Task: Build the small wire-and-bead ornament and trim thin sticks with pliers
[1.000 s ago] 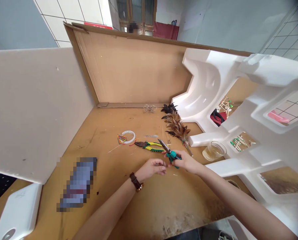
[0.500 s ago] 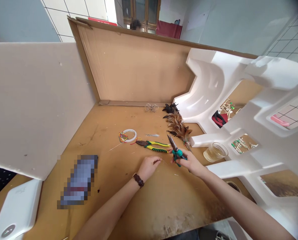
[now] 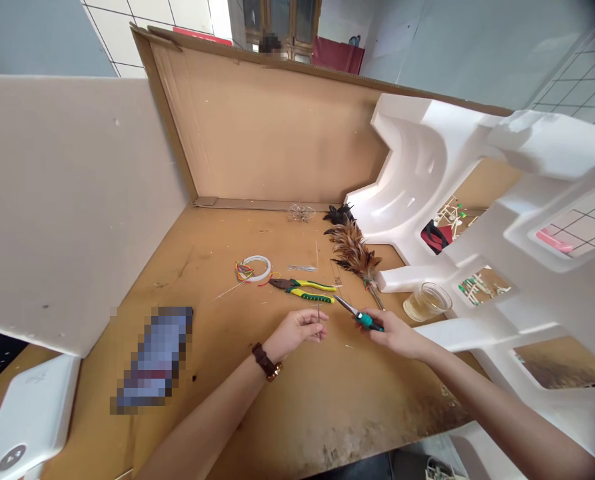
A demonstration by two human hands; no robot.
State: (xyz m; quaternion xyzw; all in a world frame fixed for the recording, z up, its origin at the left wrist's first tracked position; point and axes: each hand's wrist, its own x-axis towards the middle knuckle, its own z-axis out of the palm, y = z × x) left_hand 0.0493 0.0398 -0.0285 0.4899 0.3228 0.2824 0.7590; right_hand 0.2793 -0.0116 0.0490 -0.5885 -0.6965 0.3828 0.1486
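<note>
My left hand (image 3: 301,332), with a brown strap watch (image 3: 266,362) on the wrist, pinches a short thin piece of wire (image 3: 319,312) upright between thumb and fingers. To its right, my right hand (image 3: 397,335) is closed round the teal handles of needle-nose pliers (image 3: 369,321). Their pointed jaws reach up and left, apart from the wire. Just beyond both hands lie larger pliers (image 3: 311,297) with yellow and green handles. Behind these are a white ring (image 3: 263,259) with coloured strands (image 3: 244,271) and several short wire pieces (image 3: 302,268).
A brown feather duster (image 3: 354,247) and a wire tangle (image 3: 301,213) lie farther back. At right, a glass of pale liquid (image 3: 427,303) stands by a white moulded frame (image 3: 417,153). A blurred-out object (image 3: 154,360) and a white box-shaped device (image 3: 32,413) lie left. Cardboard (image 3: 272,127) walls the back.
My left hand has turned and now shows the wire upright. The needle-nose pliers have swung from pointing steeply up to lying flatter, and my right hand has shifted slightly right.
</note>
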